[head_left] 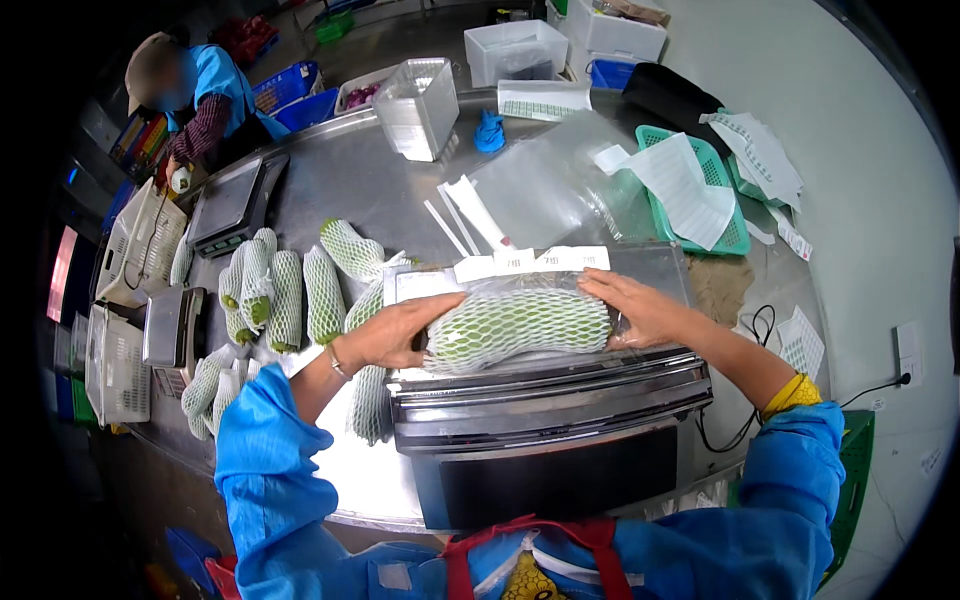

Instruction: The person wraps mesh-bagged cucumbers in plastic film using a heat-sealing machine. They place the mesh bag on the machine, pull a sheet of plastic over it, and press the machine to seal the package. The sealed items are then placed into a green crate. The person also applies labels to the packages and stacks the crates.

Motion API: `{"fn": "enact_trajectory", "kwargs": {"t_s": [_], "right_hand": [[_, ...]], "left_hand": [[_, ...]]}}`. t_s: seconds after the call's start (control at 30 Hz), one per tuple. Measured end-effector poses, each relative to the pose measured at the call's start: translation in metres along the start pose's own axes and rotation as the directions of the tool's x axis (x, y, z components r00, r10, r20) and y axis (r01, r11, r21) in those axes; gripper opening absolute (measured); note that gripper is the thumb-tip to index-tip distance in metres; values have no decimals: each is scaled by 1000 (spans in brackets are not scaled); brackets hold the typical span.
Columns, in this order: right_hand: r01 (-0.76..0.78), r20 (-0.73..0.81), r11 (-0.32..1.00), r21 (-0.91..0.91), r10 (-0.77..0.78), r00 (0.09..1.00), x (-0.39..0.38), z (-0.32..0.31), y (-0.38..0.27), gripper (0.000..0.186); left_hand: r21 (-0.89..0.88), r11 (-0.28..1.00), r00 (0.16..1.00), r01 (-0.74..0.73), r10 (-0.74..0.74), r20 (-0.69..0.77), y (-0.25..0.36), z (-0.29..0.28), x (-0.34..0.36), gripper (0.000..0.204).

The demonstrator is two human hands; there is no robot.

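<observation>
At the far left, white crates [118, 372] stand by the table's edge beside two scales [226, 208], probably to keep them within arm's reach. Netted gourds [287, 300] lie next to the scales in loose rows, their foam sleeves likely guarding the skins. The person's left hand [395, 328] is closed on the near-left end of one gourd [520, 330], which lies crosswise on top of the machine [550, 410]. The right hand [645, 312] grips the other end, fingers on the far side; holding both ends seems to keep it level. White labels [530, 262] line up just beyond it. Farther right, papers [680, 180] rest over a green basket [738, 228].

The held gourd is long, plump and slightly curved, bright green through white mesh, with shiny clear film about it; whether the film closes underneath cannot be told.
</observation>
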State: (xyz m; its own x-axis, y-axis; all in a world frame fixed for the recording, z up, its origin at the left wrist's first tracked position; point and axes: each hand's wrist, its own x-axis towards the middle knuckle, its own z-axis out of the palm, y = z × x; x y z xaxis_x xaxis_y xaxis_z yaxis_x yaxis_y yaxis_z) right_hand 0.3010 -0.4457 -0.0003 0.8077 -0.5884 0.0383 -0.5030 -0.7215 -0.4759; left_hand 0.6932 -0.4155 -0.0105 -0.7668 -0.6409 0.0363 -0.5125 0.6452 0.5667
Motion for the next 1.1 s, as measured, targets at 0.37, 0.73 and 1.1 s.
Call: {"fn": "enact_trajectory", "kwargs": {"t_s": [0.37,0.73,1.1], "right_hand": [[-501,297,457,735,447,844,-84,-3,-91,31],[-185,469,-459,869,648,600,-219,137,-165,28],[-364,-592,636,680,770,239,-196,165,-203,15]], "left_hand": [[-539,814,929,215,-341,-145,107,36,-53,53],[-896,-403,496,185,-749,439,237,150,-127,28],[-646,674,336,357,-738,-585,224,219,-114,17]]}}
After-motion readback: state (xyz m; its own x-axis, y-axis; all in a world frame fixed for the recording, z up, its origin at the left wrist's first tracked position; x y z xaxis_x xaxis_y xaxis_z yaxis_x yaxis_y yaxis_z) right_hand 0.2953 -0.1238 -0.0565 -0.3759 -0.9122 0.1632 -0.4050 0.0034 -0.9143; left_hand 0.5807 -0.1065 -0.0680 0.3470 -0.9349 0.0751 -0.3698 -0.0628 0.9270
